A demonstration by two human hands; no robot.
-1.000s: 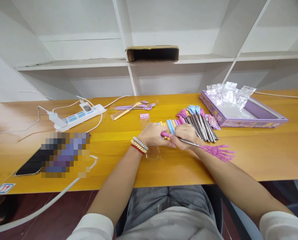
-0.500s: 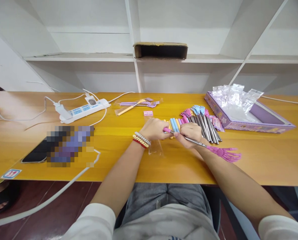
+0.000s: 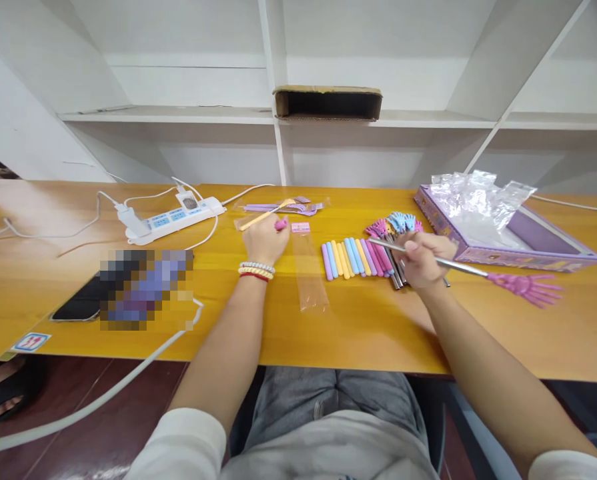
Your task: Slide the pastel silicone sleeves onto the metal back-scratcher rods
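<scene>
head camera: left hand [image 3: 265,239] curls closed around a pink handle [image 3: 281,225], left of a clear bag [image 3: 311,277]; right hand [image 3: 425,257] pinches a metal rod [image 3: 461,267] with a pink hand-shaped tip [image 3: 524,287], above similar rods [image 3: 397,275].

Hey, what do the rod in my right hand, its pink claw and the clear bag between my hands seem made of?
The rod looks like polished metal, perhaps steel, from its silvery gleam. The pink claw is probably moulded plastic: even colour, slight sheen. The bag seems thin, glossy plastic film: the table shows through, with faint glints.
</scene>
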